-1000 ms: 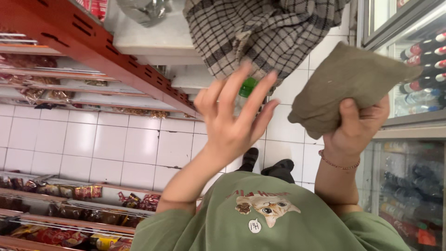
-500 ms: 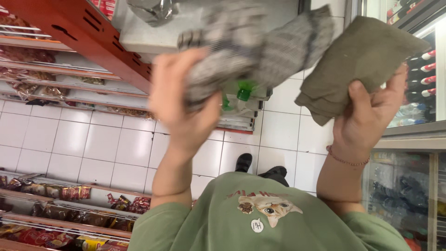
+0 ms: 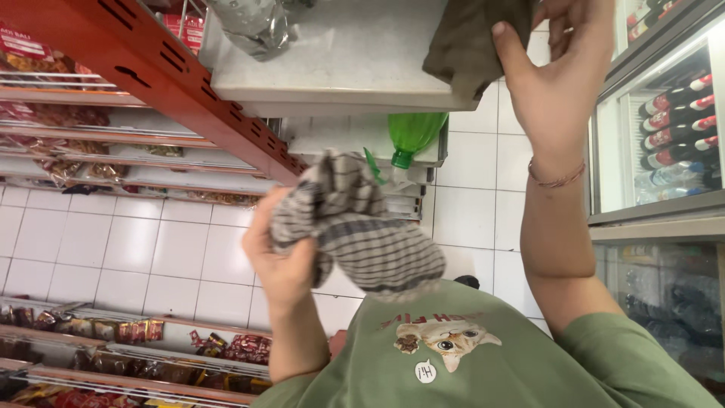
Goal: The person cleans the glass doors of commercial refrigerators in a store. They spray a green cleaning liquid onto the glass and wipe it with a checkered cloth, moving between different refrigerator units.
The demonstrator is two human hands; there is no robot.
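Note:
My left hand (image 3: 281, 261) grips a bunched grey-and-white checked cloth (image 3: 355, 223), held in front of my chest above the white tiled floor. My right hand (image 3: 555, 72) is raised further out and holds an olive-brown cloth (image 3: 468, 41) against the edge of a white counter (image 3: 355, 64). A green plastic bottle (image 3: 411, 136) sits just under the counter edge, between my two hands. My green shirt (image 3: 483, 355) with a cat print fills the bottom of the view.
A red metal shelf frame (image 3: 174, 83) runs along the left with racks of packaged snacks (image 3: 143, 332). A glass-door fridge (image 3: 664, 113) with bottled drinks stands at the right. A clear bottle (image 3: 253, 23) rests on the counter.
My left hand reached up open, took the checked cloth off the counter and pulled it down toward my chest. My right hand moved the olive-brown cloth up onto the counter edge.

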